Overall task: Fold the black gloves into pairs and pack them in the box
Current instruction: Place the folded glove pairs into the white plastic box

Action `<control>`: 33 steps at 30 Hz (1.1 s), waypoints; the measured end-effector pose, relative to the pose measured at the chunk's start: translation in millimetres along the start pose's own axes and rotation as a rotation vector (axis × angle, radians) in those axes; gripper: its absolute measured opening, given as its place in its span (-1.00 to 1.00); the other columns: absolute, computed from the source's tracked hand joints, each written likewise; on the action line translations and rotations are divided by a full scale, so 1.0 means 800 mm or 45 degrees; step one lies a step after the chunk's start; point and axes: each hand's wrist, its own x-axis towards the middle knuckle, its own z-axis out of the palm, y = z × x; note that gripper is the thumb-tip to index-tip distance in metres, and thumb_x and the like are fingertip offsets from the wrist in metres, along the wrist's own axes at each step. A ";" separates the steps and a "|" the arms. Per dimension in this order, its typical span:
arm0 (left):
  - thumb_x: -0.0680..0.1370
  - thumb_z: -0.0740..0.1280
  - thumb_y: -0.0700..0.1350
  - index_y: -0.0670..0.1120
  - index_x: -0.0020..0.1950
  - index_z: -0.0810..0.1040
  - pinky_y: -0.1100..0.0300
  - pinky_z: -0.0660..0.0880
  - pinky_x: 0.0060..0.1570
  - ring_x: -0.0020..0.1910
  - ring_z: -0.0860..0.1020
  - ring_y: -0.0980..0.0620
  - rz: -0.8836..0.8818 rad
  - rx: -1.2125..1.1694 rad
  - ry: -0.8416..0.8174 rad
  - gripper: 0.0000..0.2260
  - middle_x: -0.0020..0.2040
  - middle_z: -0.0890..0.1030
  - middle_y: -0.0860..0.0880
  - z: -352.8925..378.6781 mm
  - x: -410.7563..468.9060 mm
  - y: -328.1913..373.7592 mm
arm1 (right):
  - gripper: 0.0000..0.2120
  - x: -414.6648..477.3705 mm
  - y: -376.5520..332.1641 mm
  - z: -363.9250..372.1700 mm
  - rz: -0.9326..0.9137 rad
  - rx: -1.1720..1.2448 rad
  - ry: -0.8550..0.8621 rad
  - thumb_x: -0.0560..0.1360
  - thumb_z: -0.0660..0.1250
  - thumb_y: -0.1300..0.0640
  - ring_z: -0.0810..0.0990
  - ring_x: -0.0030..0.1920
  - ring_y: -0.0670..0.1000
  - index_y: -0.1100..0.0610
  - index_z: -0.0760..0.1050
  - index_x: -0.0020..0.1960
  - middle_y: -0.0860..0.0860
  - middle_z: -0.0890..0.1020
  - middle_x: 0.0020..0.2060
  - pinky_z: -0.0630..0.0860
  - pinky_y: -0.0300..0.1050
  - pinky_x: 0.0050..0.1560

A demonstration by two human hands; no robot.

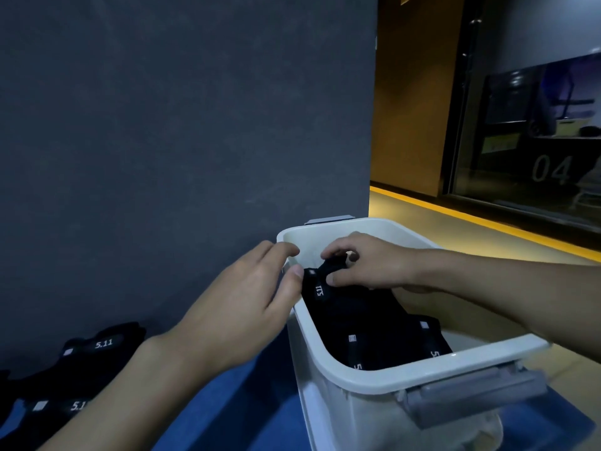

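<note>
Pinching the top glove (320, 289) between thumb and curled fingers, the right hand (374, 265) reaches in from the right edge of the frame and holds that black piece at the far left corner inside the box (357, 374), just right of centre. We read a white "5.11" mark on the glove's strap. Under it and toward the lower right, we see the packed gloves (383, 336), dark, with small white tags, filling the box floor up to the near wall. The left hand (240, 297) hangs at the box's left rim with its fingers loose and slightly spread, gripping nothing. Its thumb tip lies right beside the top glove, though we cannot tell if it touches. The two hands are close together but apart. The box is white with a rounded rim, and a grey latch (481, 395) sits on its near end at the lower right. It stands on a blue surface (234, 402). In the lower left corner, the loose gloves (81, 362) lie on that surface, well apart from the box. A dark grey wall (179, 125) fills the upper left. At the upper right we see a glass door (536, 131) marked "04" above a yellow strip (471, 219).
</note>
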 end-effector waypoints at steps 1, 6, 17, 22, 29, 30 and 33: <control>0.62 -0.08 0.19 0.07 0.40 0.37 0.41 0.28 0.01 0.09 0.39 0.25 0.013 0.004 -0.001 -0.54 0.12 0.43 0.21 0.000 -0.001 -0.001 | -0.49 -0.002 -0.001 -0.004 -0.006 0.002 -0.090 0.42 0.49 -0.11 0.48 0.05 -0.16 -0.05 0.48 0.33 -0.09 0.47 0.17 0.44 -0.29 0.04; 0.56 -0.11 0.27 0.09 0.43 0.34 0.49 0.28 0.03 0.11 0.39 0.28 0.050 0.022 -0.024 -0.46 0.18 0.41 0.24 0.000 -0.003 -0.006 | -0.23 -0.010 0.009 -0.014 0.054 -0.206 -0.474 0.32 0.54 -0.22 0.42 0.33 -0.07 -0.09 0.34 0.45 -0.15 0.43 0.32 0.39 -0.06 0.38; 0.50 -0.20 0.32 0.07 0.41 0.36 0.52 0.27 0.06 0.10 0.38 0.25 0.057 0.037 -0.034 -0.35 0.13 0.41 0.22 0.002 -0.004 -0.005 | -0.24 -0.012 0.006 -0.003 0.005 -0.132 -0.394 0.34 0.58 -0.03 0.45 0.30 -0.04 -0.08 0.30 0.44 -0.11 0.46 0.30 0.43 -0.06 0.34; 0.51 -0.19 0.32 0.07 0.42 0.36 0.46 0.27 0.02 0.12 0.40 0.24 0.053 0.037 -0.039 -0.35 0.16 0.41 0.22 0.002 -0.002 -0.006 | -0.23 -0.013 0.004 0.001 0.002 -0.143 -0.373 0.35 0.57 -0.02 0.45 0.29 -0.05 -0.07 0.29 0.45 -0.11 0.45 0.30 0.43 -0.12 0.30; 0.49 -0.16 0.34 0.09 0.42 0.36 0.53 0.27 0.06 0.11 0.39 0.28 0.031 0.012 -0.061 -0.36 0.20 0.40 0.24 0.000 -0.005 -0.007 | -0.19 -0.013 0.004 0.001 0.000 -0.239 -0.381 0.36 0.55 -0.07 0.38 0.34 -0.05 -0.05 0.24 0.50 -0.12 0.37 0.35 0.38 -0.13 0.34; 0.49 -0.16 0.34 0.09 0.42 0.36 0.52 0.28 0.05 0.11 0.39 0.27 0.030 0.012 -0.062 -0.36 0.20 0.40 0.24 -0.001 -0.005 -0.007 | -0.19 -0.013 0.004 0.001 0.002 -0.235 -0.387 0.36 0.55 -0.07 0.38 0.34 -0.04 -0.05 0.24 0.50 -0.12 0.37 0.35 0.38 -0.13 0.34; 0.53 -0.12 0.31 0.08 0.42 0.37 0.42 0.28 0.04 0.13 0.41 0.25 0.014 0.015 -0.066 -0.41 0.21 0.40 0.23 0.000 -0.005 -0.005 | -0.20 -0.012 0.005 0.001 0.000 -0.235 -0.384 0.36 0.55 -0.07 0.40 0.32 -0.04 -0.04 0.25 0.49 -0.11 0.39 0.33 0.40 -0.11 0.33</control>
